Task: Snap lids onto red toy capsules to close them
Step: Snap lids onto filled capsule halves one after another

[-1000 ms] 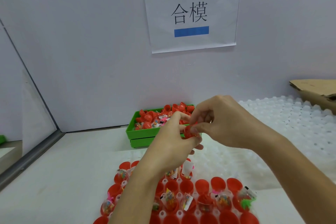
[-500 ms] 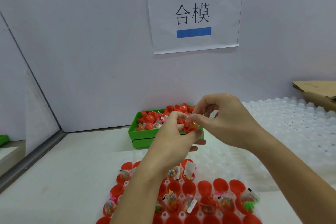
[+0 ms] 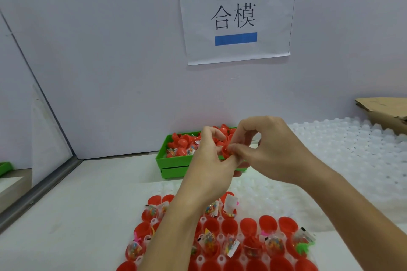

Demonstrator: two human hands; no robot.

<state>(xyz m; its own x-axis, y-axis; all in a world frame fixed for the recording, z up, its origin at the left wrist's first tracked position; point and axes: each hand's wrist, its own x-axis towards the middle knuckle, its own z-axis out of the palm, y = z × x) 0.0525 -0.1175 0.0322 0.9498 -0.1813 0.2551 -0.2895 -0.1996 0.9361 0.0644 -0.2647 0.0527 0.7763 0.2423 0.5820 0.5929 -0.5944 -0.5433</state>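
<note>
A red toy capsule [image 3: 226,149] sits between both hands, raised above the table in front of the green bin. My left hand [image 3: 209,160] grips it from the left and below. My right hand [image 3: 268,149] pinches its top with thumb and forefinger. Most of the capsule is hidden by fingers. Below the hands, a white tray [image 3: 220,258] holds several open red capsule halves [image 3: 267,223], some with small bagged toys [image 3: 274,243] inside.
A green bin [image 3: 174,160] of red capsule parts and toys stands against the back wall. White bumpy trays [image 3: 352,149] spread to the right, with cardboard [image 3: 383,108] behind them. A paper sign [image 3: 236,15] hangs on the wall.
Both hands stayed together around the capsule. The right fingers shifted from pulling at its top to pinching down on it, and the clear toy-filled side is no longer visible.
</note>
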